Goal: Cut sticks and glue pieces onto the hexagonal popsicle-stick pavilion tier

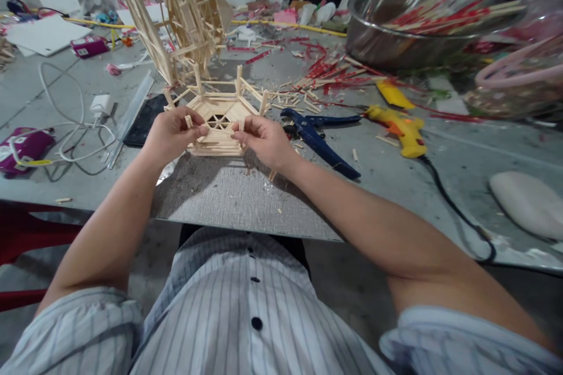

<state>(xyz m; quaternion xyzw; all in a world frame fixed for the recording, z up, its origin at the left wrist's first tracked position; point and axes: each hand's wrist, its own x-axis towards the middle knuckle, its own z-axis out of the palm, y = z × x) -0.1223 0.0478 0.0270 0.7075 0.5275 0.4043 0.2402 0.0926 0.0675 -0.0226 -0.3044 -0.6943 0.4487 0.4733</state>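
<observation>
A low six-sided frame of pale wooden sticks (220,104) rests on a grey textured board, with short posts standing at its corners. My left hand (173,132) pinches its near left corner post. At the near right corner, the fingers of my right hand (264,137) close on another short post. Behind the frame stands a taller stick structure (185,17). Blue-handled cutters (316,137) lie to the right of my right hand, and a yellow glue gun (400,129) is farther right.
A steel basin (373,41) holding red-marked sticks stands at the back right, beside a pink-rimmed basket (519,64). Cut sticks and red scraps (325,70) litter the middle. White cables (70,111) and a dark phone-like slab (145,123) lie left.
</observation>
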